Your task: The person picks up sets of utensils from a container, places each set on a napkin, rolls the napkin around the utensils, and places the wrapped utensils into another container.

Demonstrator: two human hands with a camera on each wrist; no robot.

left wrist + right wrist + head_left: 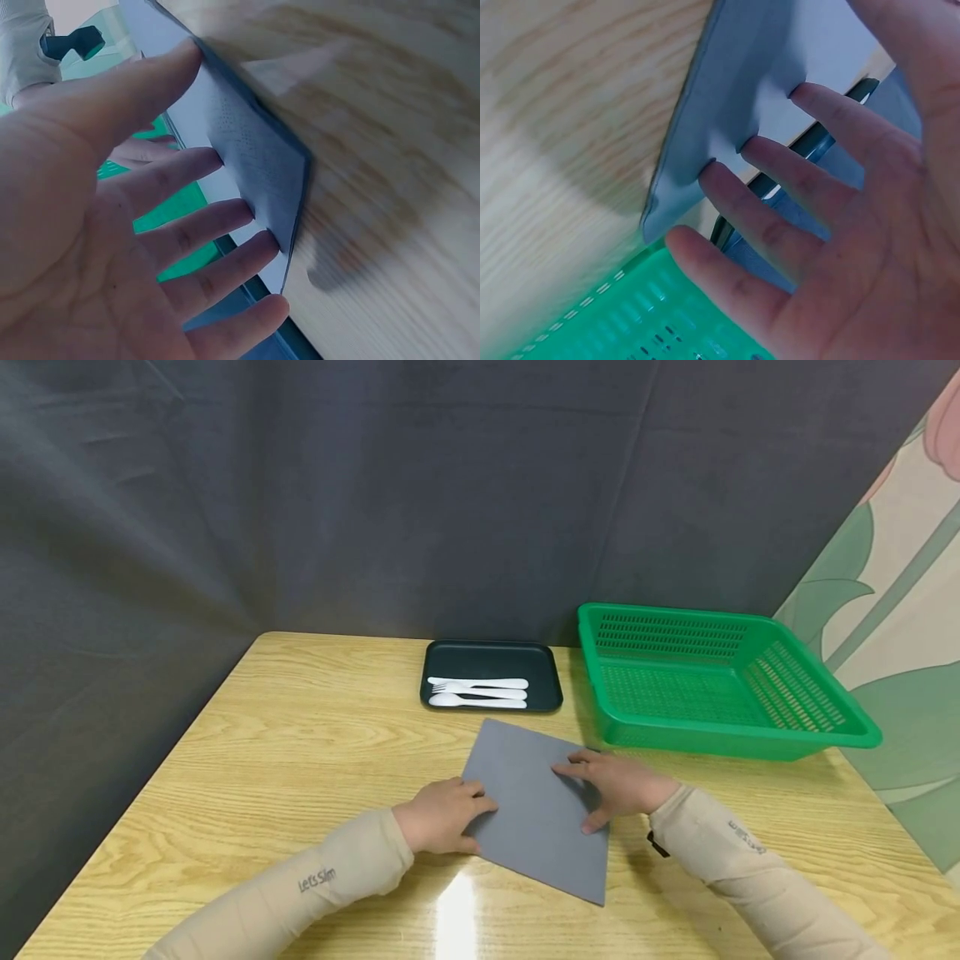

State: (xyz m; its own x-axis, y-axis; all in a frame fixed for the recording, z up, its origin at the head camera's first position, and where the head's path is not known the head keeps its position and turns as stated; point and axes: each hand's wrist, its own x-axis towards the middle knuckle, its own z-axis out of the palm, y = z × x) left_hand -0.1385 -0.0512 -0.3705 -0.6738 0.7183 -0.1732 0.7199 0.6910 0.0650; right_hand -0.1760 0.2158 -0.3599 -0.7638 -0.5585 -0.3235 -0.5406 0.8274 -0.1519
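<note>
A thin grey rectangular mat (pixel 534 810) lies turned at an angle on the wooden table. My left hand (pixel 444 817) is at its left edge, fingers spread and fingertips touching its surface. In the left wrist view the thumb of the left hand (pixel 142 217) reaches the mat's near edge (pixel 262 150). Across the mat, my right hand (pixel 621 783) rests its spread fingertips on the right part. The right wrist view shows several straight fingers of the right hand (pixel 840 217) on the grey mat (pixel 735 97). Neither hand grips anything.
Behind the mat sits a dark tray (pixel 487 657) with a white knife (pixel 483 683), fork (pixel 487 692) and spoon (pixel 477 702) on it. A green slotted basket (pixel 720 734) stands at the back right. A dark cloth (pixel 450 502) hangs behind the table (pixel 315 735).
</note>
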